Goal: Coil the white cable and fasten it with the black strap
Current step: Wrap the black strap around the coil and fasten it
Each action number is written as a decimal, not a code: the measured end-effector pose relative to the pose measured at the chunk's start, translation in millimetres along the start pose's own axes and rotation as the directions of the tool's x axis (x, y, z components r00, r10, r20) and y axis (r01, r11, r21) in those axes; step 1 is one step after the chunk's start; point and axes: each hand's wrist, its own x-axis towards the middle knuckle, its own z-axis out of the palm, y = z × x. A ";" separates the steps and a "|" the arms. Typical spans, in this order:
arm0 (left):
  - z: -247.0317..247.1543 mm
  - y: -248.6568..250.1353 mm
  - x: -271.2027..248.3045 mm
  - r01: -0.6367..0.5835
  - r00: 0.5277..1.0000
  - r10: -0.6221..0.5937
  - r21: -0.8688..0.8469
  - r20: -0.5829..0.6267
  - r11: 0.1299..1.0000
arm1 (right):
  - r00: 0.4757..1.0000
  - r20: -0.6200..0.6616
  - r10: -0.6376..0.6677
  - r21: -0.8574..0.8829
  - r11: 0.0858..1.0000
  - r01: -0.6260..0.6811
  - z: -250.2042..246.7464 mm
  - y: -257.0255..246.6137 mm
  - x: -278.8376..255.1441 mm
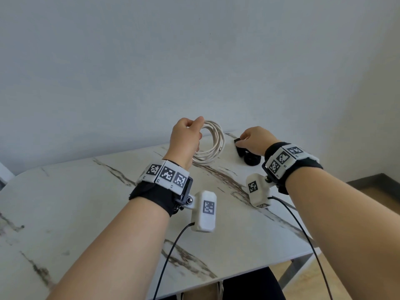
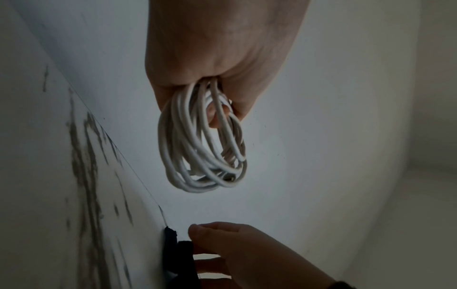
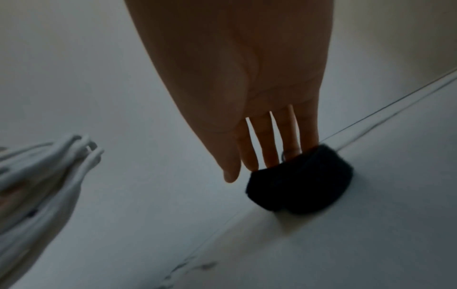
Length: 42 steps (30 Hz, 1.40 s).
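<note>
My left hand point(image 1: 188, 132) grips the white cable point(image 1: 213, 144), wound into a coil of several loops, and holds it upright above the far side of the marble table point(image 1: 86, 202). In the left wrist view the coil point(image 2: 202, 152) hangs from the closed fist point(image 2: 210, 64). The black strap point(image 1: 239, 148) lies curled on the table to the right of the coil. My right hand point(image 1: 252, 138) is over it. In the right wrist view its nearly straight fingers point(image 3: 268, 140) reach down behind the rim of the strap point(image 3: 299, 185), and the thumb stands just left of it.
A second black roll point(image 1: 252, 160) sits on the table under my right wrist. The table's far edge meets a pale wall point(image 1: 194, 61) just behind the hands. Black sensor leads point(image 1: 171, 256) hang from both wrists over the near edge.
</note>
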 end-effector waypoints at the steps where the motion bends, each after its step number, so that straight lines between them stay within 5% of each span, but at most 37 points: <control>1: -0.8 -1.2 1.4 0.005 1.000 -0.005 -0.001 -0.001 1.000 | 1.000 0.030 0.002 -0.041 0.999 0.000 3.3 -1.6 2.7; 8: -13.7 -6.1 6.4 0.017 1.000 -0.017 0.011 -0.015 1.000 | 0.989 0.124 0.076 -0.245 0.969 -0.043 8.3 -14.4 13.0; 17: -27.3 1.8 -0.1 0.019 1.000 -0.019 0.027 0.005 0.999 | 0.986 0.137 0.096 -0.208 0.976 -0.066 11.2 -19.8 3.4; 23: -43.6 2.6 -7.6 0.049 0.999 -0.049 -0.032 -0.001 0.998 | 0.996 0.067 -0.054 0.089 0.995 0.048 -0.4 -37.8 -22.1; 29: -66.3 5.6 -16.4 0.066 0.997 -0.068 -0.073 -0.029 0.995 | 0.990 0.073 -0.122 0.462 0.884 0.074 -15.0 -77.3 -52.5; 36: -89.5 8.2 -25.8 0.052 0.996 -0.049 0.030 -0.078 0.998 | 0.946 0.115 -0.304 0.473 0.854 0.217 -14.1 -113.5 -88.6; 42: -98.1 10.7 -33.3 -0.018 0.996 0.029 0.126 -0.088 0.992 | 0.923 0.267 -0.275 0.384 0.909 0.160 -1.6 -127.7 -103.8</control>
